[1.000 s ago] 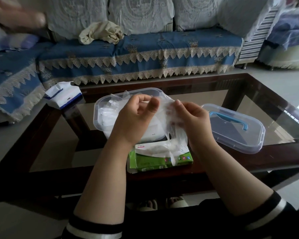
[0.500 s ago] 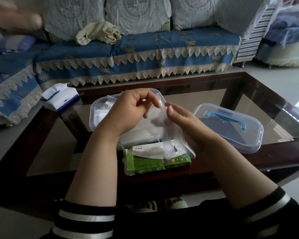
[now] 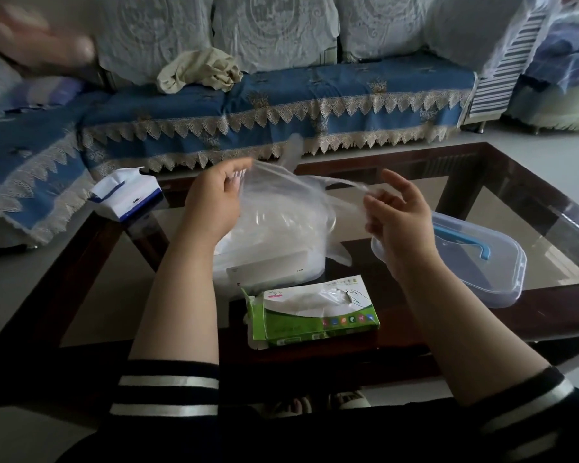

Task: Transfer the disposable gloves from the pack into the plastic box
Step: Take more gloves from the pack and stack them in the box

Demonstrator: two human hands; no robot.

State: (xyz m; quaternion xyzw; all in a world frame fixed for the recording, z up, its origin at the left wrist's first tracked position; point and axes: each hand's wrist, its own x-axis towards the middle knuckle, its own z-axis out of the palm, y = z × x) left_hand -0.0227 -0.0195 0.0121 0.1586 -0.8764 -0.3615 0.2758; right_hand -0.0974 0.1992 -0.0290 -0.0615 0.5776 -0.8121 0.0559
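Observation:
A thin clear disposable glove [image 3: 291,192] is stretched between my two hands above the table. My left hand [image 3: 214,198] pinches its left edge and my right hand [image 3: 395,212] pinches its right edge, with the other fingers spread. Below the glove stands the clear plastic box [image 3: 274,262] with several gloves inside, partly hidden by my left forearm. The green and white glove pack [image 3: 311,312] lies in front of the box near the table's front edge, its top torn open with a glove poking out.
The box's clear lid [image 3: 475,262] with a blue handle lies to the right on the glass coffee table [image 3: 532,228]. A blue and white tissue pack [image 3: 127,195] sits at the table's far left corner. A sofa with a blue cover [image 3: 314,98] stands behind.
My hands have moved apart and risen, spreading the glove out wide; before they were close together, working it just above the pack.

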